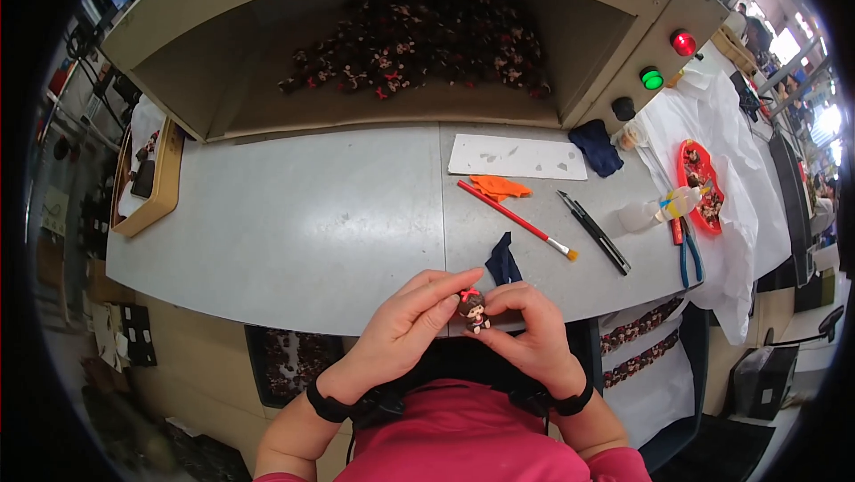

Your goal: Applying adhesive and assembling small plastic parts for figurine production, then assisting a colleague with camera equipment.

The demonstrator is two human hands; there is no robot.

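Note:
Between my two hands, at the table's front edge, is a small figurine [474, 308] with brown hair and a red bow, held upright. My left hand [414, 317] pinches it from the left, thumb and forefinger close to the bow. From the right, my right hand [534, 331] grips its side and lower part with thumb and finger. Just beyond the figurine a dark blue cloth scrap [503, 259] lies on the grey table [294, 206]. A red-handled brush [517, 219] and a black craft knife [594, 233] lie farther off to the right.
A metal hood [383, 113] at the back holds a heap of figurines. Nearby lie a white card [517, 157], an orange cloth [500, 186], a clear bottle [659, 209], blue-handled pliers [688, 255] and a red tray [699, 186]. A yellow box [160, 193] stands at the left edge.

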